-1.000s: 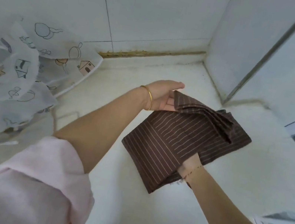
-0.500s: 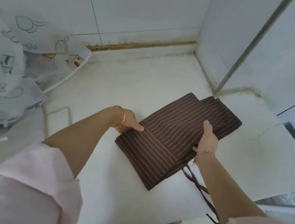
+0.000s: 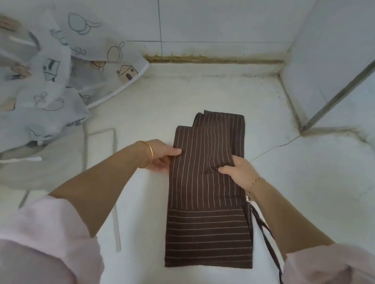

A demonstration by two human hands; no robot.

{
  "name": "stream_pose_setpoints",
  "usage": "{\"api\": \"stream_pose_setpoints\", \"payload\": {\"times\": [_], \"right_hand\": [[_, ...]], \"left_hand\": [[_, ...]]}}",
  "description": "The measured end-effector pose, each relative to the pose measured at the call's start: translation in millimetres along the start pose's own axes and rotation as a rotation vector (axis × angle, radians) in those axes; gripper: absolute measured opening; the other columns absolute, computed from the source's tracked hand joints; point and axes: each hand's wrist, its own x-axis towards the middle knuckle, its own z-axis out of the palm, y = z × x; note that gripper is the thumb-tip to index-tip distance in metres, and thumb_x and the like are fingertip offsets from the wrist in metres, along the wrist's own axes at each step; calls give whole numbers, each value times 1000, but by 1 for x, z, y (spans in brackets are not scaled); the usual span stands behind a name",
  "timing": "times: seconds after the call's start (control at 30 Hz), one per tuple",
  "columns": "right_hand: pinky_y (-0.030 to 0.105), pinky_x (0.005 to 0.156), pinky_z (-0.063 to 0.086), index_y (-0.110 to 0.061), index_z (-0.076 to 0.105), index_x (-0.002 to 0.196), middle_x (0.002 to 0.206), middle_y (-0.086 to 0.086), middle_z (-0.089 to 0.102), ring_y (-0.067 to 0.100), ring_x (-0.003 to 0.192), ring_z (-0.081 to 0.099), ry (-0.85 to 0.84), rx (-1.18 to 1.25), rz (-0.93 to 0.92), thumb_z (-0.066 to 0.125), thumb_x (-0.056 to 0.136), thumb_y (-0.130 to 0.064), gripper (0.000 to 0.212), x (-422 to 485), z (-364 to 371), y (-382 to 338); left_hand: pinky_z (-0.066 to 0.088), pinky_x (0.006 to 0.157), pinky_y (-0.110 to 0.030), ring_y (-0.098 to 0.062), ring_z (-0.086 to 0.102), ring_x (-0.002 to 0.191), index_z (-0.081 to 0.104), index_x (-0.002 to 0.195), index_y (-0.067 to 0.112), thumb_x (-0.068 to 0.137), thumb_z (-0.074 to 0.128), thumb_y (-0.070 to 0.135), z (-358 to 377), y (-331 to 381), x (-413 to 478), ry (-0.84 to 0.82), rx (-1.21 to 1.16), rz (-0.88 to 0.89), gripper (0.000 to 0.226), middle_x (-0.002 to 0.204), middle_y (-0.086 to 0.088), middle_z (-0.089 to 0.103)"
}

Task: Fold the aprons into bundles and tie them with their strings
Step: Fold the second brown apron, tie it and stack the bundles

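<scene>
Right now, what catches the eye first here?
A brown striped apron lies folded into a long strip on the counter, the left hand pinching its left edge and the right hand gripping its right. Its dark strings trail off the near right edge. White printed cloths are heaped at far left.

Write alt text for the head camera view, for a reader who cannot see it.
A folded brown striped apron lies on a white counter, left hand pinching its left edge, right hand gripping a fold. Its strings trail off the near edge; printed fabric is heaped left.
</scene>
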Motion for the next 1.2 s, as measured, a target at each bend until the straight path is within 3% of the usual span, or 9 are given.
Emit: {"api": "stream_pose_setpoints", "payload": {"times": [0.1, 0.13, 0.23, 0.47, 0.53, 0.6, 0.67, 0.83, 1.2], "right_hand": [[38, 100, 41, -4, 51, 124, 127, 7, 53, 24, 114, 52, 55, -43, 9, 57, 91, -23, 39, 6, -9, -3], [35, 86, 45, -7, 55, 100, 104, 6, 58, 22, 96, 56, 92, -61, -15, 57, 90, -21, 17, 9, -12, -2], [25, 59, 36, -14, 38, 67, 68, 0, 44, 13, 62, 43, 211, -41, -34, 56, 90, -17, 28, 22, -25, 0], [22, 63, 35, -27, 33, 71, 73, -7, 41, 11, 69, 42, 210, -217, -33, 47, 96, -33, 30, 49, -37, 16], [24, 79, 39, -34, 46, 92, 93, -9, 52, 16, 90, 51, 222, -198, -31, 42, 98, -34, 7, 52, -39, 18], [32, 102, 37, -14, 39, 137, 137, 3, 48, 24, 125, 45, 256, -171, -21, 37, 100, -33, 42, 52, -39, 19], [35, 108, 32, -7, 27, 146, 147, 9, 38, 27, 133, 39, 313, -121, -26, 34, 102, -29, 50, 51, -38, 19], [35, 81, 43, 0, 47, 114, 110, 18, 58, 33, 102, 56, 411, -73, -18, 38, 100, -21, 27, 62, -41, 16], [30, 72, 40, -7, 47, 99, 91, 5, 52, 19, 81, 50, 294, -166, -10, 38, 99, -36, 30, 87, -33, -11]], "left_hand": [[56, 74, -28, -19, 65, 84, 60, 109, 7, 90, 63, 22, 13, 18, 9, 86, -78, 233, 25, 102, -9, 68], [55, 81, -31, -21, 65, 90, 58, 111, 7, 90, 62, 17, 18, 25, 11, 89, -98, 301, 24, 107, -11, 67], [53, 89, -41, -25, 64, 94, 50, 118, 9, 93, 57, 14, 28, 47, 16, 60, -243, 406, 26, 109, -12, 64], [49, 90, -41, -27, 58, 100, 37, 125, 12, 101, 35, 25, 39, 62, 42, 301, 92, 436, 27, 113, -8, 55], [47, 89, -39, -29, 56, 100, 34, 125, 9, 102, 31, 26, 39, 67, 48, 338, 167, 462, 28, 110, -9, 54], [46, 84, -37, -31, 57, 101, 33, 126, 8, 102, 30, 27, 39, 70, 53, 368, 197, 459, 30, 110, -12, 54], [44, 83, -34, -29, 56, 102, 31, 130, 9, 102, 31, 30, 40, 73, 55, 372, 206, 429, 35, 117, -13, 54], [39, 80, -27, -24, 52, 104, 39, 129, 6, 94, 54, 30, 44, 80, 57, 399, 369, 371, 45, 122, -8, 52], [47, 85, -32, -31, 59, 103, 44, 122, 3, 98, 47, 22, 37, 64, 52, 637, 531, 329, 30, 114, -16, 59]]}}
